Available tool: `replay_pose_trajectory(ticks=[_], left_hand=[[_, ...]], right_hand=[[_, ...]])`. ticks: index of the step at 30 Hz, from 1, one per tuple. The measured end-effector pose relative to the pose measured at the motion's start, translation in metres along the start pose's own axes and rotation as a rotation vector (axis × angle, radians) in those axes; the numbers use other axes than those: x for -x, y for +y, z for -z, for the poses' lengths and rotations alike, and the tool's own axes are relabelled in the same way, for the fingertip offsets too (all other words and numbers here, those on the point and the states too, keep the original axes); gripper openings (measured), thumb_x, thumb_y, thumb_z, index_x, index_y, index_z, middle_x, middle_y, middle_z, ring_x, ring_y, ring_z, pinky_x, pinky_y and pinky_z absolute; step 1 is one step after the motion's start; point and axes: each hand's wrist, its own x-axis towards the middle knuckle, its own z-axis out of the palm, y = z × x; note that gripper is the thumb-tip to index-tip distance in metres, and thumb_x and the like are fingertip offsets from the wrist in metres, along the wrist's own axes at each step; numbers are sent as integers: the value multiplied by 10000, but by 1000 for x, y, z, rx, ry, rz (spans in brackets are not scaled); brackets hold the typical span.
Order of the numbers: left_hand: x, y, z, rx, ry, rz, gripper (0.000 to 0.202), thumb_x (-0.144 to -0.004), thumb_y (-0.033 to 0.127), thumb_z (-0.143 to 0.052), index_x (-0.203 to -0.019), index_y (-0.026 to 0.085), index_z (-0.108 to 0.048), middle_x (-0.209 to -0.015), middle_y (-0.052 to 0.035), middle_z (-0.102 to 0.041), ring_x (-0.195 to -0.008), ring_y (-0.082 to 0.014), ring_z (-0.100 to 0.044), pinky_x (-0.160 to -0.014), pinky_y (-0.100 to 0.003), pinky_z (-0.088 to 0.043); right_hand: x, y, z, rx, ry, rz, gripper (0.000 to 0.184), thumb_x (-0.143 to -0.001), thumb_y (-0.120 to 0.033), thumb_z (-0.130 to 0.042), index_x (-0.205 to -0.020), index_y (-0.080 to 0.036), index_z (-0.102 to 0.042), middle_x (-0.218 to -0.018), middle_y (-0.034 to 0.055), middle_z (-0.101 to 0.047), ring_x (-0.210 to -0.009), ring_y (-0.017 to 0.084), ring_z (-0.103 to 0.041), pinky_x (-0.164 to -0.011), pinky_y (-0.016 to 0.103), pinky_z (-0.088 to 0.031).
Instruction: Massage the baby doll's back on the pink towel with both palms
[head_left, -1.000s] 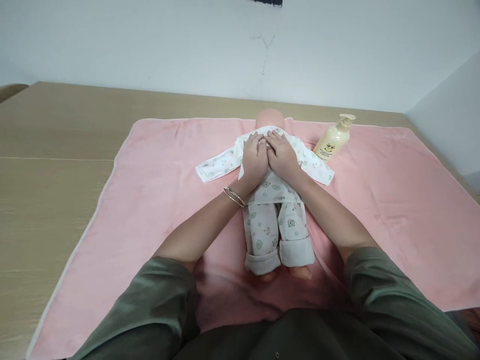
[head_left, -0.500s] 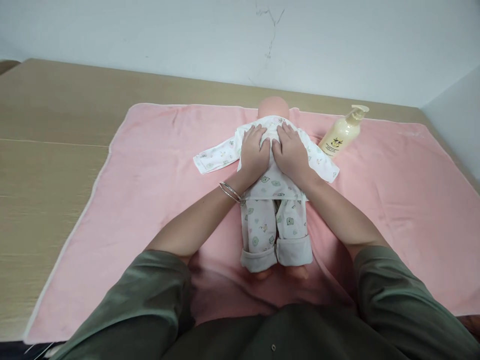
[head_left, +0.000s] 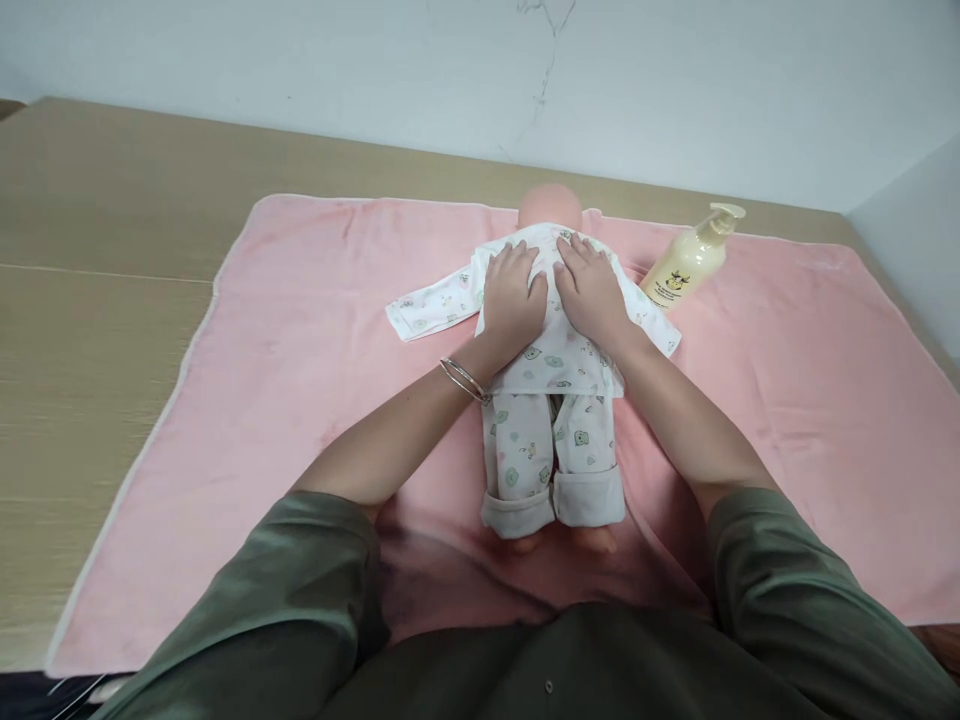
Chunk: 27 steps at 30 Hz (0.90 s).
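Observation:
A baby doll (head_left: 551,375) lies stretched out on a pink blanket (head_left: 300,400), its bald head (head_left: 550,205) away from me and its feet towards me. It wears a white printed top and matching trousers with turned-up cuffs; no face shows. My left hand (head_left: 514,300) rests flat on the left side of the upper body, fingers pointing at the head. On the other side my right hand (head_left: 592,295) lies flat too, fingers slightly spread. A strip of the top shows between the two thumbs. Neither hand grips anything.
A pale yellow pump bottle (head_left: 688,262) is tilted on the blanket beside the doll's right-hand sleeve. Under the blanket is a wooden table (head_left: 105,330), with a pale cracked wall (head_left: 337,80) behind it.
My right thumb and fingers have shifted slightly up the doll's top. The left hand stays in nearly the same place. The whole view has moved a little.

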Motion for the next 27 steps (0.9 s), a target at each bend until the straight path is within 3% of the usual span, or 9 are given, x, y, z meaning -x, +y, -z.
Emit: replay_pose_trajectory(ticks=[6, 18, 27], left_hand=[[-1, 0, 2, -19, -6, -78, 391, -939, 224, -406, -1226, 190, -669, -1452, -105, -568, -1440, -286, -432, -1266, -519, -258], [4, -6, 2, 37, 54, -103, 400, -920, 270, -446, -1233, 244, -693, -1434, -60, -596, -1400, -279, -485, -1231, -512, -326], [5, -6, 6, 7, -4, -77, 444, -907, 282, -437, -1285, 177, -644, -1467, -110, -560, -1430, -291, -453, -1256, -496, -295]], right_hand=[[13, -21, 2, 52, -51, 154, 585, -934, -131, -296, -1507, -85, -406, -1608, 109, -355, -1518, 264, -282, -1258, 525, -233], [4, -8, 1, -12, -46, 120, 568, -917, -152, -346, -1473, -149, -462, -1605, 63, -372, -1516, 280, -278, -1254, 550, -253], [19, -23, 3, 127, -4, 105, 562, -950, -169, -333, -1493, -71, -442, -1599, 141, -364, -1480, 384, -317, -1209, 603, -291]])
